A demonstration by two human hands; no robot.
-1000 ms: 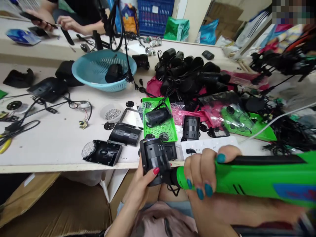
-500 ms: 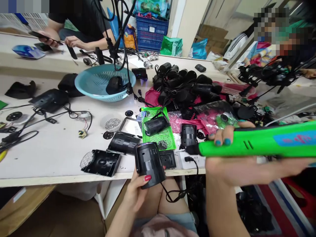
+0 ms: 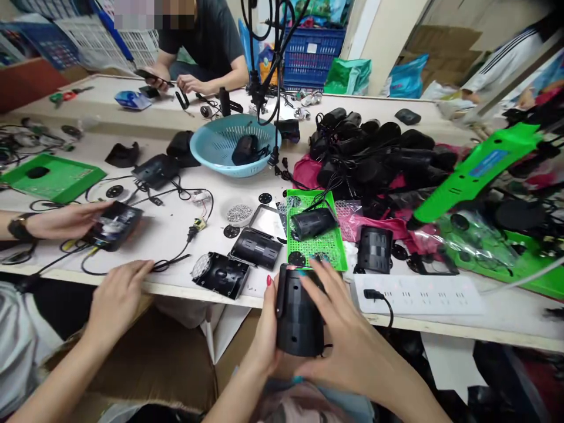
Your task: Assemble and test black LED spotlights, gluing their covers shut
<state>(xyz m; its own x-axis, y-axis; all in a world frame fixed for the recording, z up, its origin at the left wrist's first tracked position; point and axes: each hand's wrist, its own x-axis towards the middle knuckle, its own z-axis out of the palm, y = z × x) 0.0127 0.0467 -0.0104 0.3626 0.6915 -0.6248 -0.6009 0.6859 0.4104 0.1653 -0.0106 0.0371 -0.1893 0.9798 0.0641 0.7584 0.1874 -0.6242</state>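
The black housing (image 3: 299, 317) is half covered by the right hand (image 3: 339, 329); its far side stays hidden. The green tool (image 3: 476, 170) is blurred, and the counter (image 3: 440, 320) runs off both edges.

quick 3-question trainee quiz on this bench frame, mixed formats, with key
1. True or false: both hands grip the black cylindrical housing.
2. Where does the green power tool lie? A) in the right hand B) on the pile of parts at the right C) in the blue basket
3. Fill in: the cord is plugged into the white ____.

Key: 1 true; 2 B; 3 power strip
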